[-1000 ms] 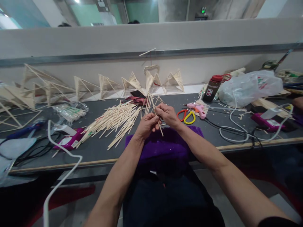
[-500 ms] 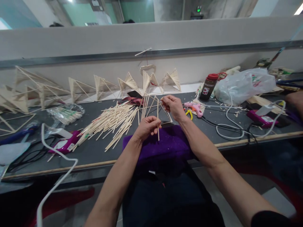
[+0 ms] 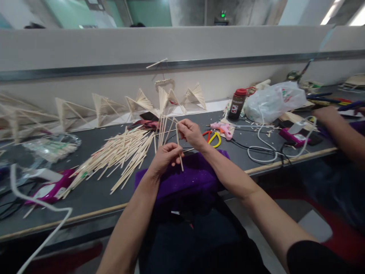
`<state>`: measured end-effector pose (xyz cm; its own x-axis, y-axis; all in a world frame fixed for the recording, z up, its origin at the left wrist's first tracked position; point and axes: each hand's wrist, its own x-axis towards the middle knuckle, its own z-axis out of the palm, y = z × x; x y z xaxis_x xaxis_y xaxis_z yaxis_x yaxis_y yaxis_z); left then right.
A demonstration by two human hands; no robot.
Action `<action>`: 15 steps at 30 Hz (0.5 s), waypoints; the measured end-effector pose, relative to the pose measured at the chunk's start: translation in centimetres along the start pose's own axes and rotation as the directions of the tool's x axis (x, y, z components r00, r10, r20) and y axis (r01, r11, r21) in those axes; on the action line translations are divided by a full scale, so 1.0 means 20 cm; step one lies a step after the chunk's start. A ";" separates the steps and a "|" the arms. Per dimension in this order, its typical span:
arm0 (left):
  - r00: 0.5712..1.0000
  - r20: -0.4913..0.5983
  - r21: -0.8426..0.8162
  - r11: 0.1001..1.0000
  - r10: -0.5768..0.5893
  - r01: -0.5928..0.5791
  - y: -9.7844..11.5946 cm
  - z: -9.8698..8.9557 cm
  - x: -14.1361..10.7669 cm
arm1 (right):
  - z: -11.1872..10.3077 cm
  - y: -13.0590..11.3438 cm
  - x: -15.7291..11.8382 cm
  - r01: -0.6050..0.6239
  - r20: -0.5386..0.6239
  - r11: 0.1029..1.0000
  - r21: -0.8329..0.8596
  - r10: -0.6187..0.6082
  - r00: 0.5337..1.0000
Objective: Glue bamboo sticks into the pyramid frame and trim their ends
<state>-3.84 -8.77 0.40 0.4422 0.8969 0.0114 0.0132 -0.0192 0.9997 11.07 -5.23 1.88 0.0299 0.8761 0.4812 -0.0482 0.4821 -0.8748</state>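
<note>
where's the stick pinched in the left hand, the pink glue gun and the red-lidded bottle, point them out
Pinched stick [image 3: 178, 137], head view, on its middle stretch.
Pink glue gun [image 3: 225, 128], head view, on its body.
Red-lidded bottle [image 3: 238, 102], head view, on its dark side.

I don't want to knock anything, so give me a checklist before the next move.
1. Stick secured by left hand: ok, pinched near its lower end.
2. Right hand gripping its upper part: cannot tell.
3. Loose sticks nearby: ok, piled left of the hands.
4. Pink glue gun clear of both hands: ok, lying to the right.
5. Red and yellow handles well clear of right hand: not ok, they look close.
</note>
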 end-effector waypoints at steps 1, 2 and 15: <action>1.000 0.007 0.011 1.000 -0.004 0.004 0.00 0.00 0.00 | 0.00 0.00 0.00 0.012 0.013 1.000 -0.019 -0.012 1.000; 1.000 0.013 0.026 1.000 -0.009 0.008 0.00 0.00 0.00 | 0.01 0.00 0.00 0.027 0.021 0.999 -0.041 -0.027 0.999; 0.982 -0.138 -0.197 0.968 0.128 -0.154 0.02 -0.08 0.01 | -0.01 -0.06 0.02 0.023 0.139 0.919 -0.395 0.035 0.990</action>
<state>-5.17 -7.78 0.83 0.3122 0.9394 0.1419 -0.2323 -0.0694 0.9702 11.36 -5.56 3.13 -0.1111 0.8844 0.4534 0.3504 0.4618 -0.8149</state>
